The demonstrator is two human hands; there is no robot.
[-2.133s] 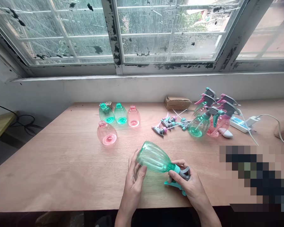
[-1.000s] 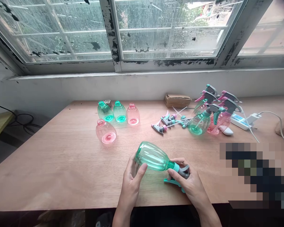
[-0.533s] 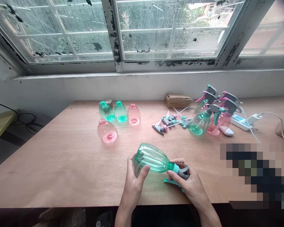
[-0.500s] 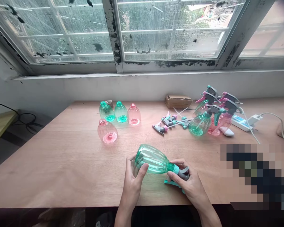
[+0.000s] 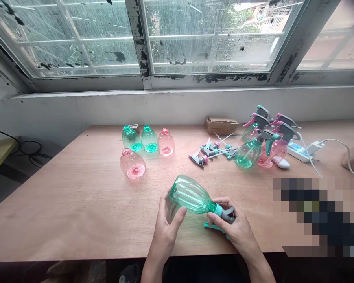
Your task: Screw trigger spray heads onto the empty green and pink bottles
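Glossy translucent green plastic spray bottle, tilted, lower centre of the frame.
Ribbed body, base towards upper left; the left hand cups it with curved fingers, the right hand clasps the grey-and-turquoise plastic spray head.

left hand: seemingly cupped, partly hidden | right hand: curled in a grip, angled inward

A wooden table, strewn around a brown box.
Four open-necked bottles stand left of the box; loose spray heads lie in front; assembled spray bottles cluster to its right, a power strip farther right.
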